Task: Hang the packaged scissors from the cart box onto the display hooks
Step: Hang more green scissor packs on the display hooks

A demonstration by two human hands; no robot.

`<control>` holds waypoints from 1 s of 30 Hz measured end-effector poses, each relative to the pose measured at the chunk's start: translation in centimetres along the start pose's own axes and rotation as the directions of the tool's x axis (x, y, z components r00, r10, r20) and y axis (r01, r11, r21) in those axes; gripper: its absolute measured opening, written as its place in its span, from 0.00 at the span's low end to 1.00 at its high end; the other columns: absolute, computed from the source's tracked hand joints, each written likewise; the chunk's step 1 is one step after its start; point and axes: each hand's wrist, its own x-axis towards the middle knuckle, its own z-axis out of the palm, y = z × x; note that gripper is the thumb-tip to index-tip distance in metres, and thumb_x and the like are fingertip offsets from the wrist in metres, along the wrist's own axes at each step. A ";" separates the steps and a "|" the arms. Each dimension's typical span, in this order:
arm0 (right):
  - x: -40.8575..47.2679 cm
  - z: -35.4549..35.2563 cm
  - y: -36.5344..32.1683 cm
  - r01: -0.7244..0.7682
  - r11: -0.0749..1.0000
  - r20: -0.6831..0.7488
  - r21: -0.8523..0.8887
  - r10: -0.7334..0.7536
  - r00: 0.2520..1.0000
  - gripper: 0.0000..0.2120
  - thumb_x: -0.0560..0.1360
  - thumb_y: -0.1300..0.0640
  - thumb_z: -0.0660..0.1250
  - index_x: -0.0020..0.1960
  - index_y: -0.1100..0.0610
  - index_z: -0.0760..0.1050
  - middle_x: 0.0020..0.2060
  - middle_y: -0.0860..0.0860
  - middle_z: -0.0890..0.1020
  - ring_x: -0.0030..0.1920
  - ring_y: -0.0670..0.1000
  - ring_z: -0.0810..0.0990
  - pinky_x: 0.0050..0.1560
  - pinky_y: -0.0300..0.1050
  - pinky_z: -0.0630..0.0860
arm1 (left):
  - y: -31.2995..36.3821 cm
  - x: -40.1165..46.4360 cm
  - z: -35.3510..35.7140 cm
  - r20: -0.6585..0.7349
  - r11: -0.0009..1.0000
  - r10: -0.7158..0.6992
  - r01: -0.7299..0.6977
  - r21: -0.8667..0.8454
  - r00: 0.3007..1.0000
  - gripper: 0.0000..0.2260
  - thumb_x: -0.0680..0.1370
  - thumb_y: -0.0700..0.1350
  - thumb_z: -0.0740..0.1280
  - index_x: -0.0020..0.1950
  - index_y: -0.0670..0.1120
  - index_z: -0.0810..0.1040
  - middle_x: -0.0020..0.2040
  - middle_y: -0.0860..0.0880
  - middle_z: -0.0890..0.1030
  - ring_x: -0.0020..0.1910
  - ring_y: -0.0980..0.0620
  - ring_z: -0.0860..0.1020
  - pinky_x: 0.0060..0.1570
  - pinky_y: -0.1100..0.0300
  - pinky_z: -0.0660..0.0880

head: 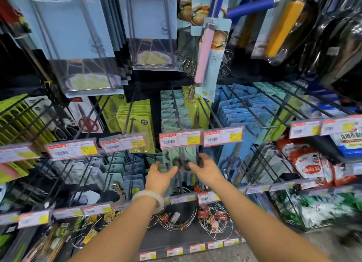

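From the head camera, the person's two arms reach up toward twelve o'clock into a wall of display hooks [177, 113]. The left hand [159, 176], with a pale bangle [150, 200] on its wrist, and the right hand [204, 169] meet at a teal packaged scissors [181, 157] hanging just under a red-and-yellow price tag [180, 139]. Both hands have their fingers at the pack's lower edge, left at eight o'clock of it, right at four o'clock; blur hides whether either one truly pinches it. More teal packs [174, 109] fill the hook behind, toward twelve o'clock.
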 end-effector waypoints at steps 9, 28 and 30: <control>-4.1 -6.8 8.8 -0.012 0.765 -0.059 -0.644 -0.034 0.998 0.36 0.76 0.50 0.65 0.76 0.57 0.49 0.75 0.57 0.56 0.75 0.59 0.52 0.74 0.56 0.54 | 0.2 -4.8 8.3 0.342 0.433 0.230 -0.411 0.802 0.911 0.38 0.75 0.54 0.67 0.77 0.48 0.49 0.78 0.43 0.52 0.77 0.42 0.52 0.75 0.47 0.54; -28.1 -42.6 35.6 -0.690 0.650 -0.630 -0.318 0.399 0.666 0.32 0.75 0.45 0.64 0.72 0.58 0.58 0.69 0.57 0.66 0.71 0.59 0.61 0.70 0.51 0.61 | 10.0 -29.0 51.9 0.940 -0.036 0.194 -0.955 0.294 0.281 0.33 0.76 0.53 0.65 0.76 0.47 0.54 0.76 0.41 0.57 0.75 0.41 0.55 0.73 0.47 0.57; -29.4 -45.2 38.1 -0.729 0.637 -0.632 -0.250 0.463 0.622 0.32 0.75 0.48 0.63 0.74 0.58 0.55 0.72 0.58 0.62 0.73 0.60 0.58 0.71 0.52 0.60 | 10.3 -30.6 55.8 0.959 -0.046 0.149 -0.967 0.250 0.241 0.35 0.76 0.54 0.66 0.76 0.47 0.52 0.77 0.40 0.54 0.76 0.41 0.52 0.74 0.47 0.55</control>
